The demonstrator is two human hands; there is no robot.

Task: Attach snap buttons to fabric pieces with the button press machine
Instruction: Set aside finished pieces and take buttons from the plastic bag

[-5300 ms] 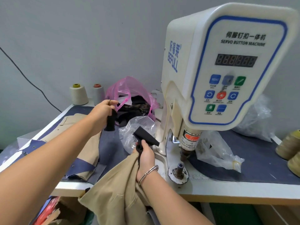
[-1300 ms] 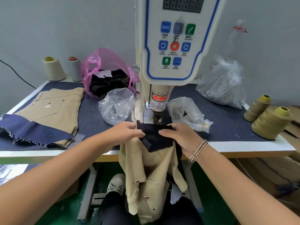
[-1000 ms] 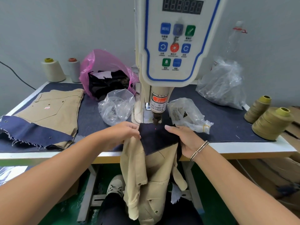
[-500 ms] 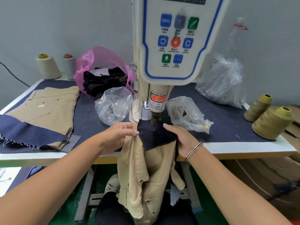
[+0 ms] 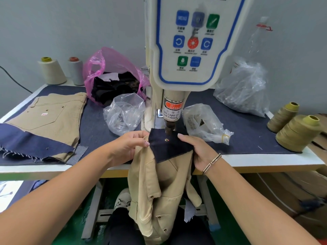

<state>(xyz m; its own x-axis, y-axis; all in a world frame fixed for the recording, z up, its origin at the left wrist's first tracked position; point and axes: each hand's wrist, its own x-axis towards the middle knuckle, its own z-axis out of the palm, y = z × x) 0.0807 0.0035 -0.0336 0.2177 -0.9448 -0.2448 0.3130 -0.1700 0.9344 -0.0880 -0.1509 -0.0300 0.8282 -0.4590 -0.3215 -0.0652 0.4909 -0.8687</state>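
Note:
The white button press machine (image 5: 187, 50) stands mid-table, its brown punch (image 5: 169, 128) just above a dark navy fabric piece (image 5: 168, 147). A small metal snap button (image 5: 166, 139) shows on the navy piece right under the punch. A beige garment (image 5: 155, 191) hangs from beneath the navy piece over the table's front edge. My left hand (image 5: 129, 145) pinches the fabric at its left edge. My right hand (image 5: 196, 149) grips the navy piece at its right edge, thumb on top.
On the table (image 5: 265, 161): a folded beige garment with navy cloth (image 5: 44, 124) at left, a pink bag (image 5: 113, 75), clear plastic bags (image 5: 123, 112) (image 5: 205, 122) (image 5: 242, 89) around the machine, thread cones at back left (image 5: 51, 70) and right (image 5: 297, 133). Cardboard boxes (image 5: 292, 195) stand right.
A metal snap button now shows on the navy piece under the punch, where only a red dot was before. Both hands hold the fabric in about the same place.

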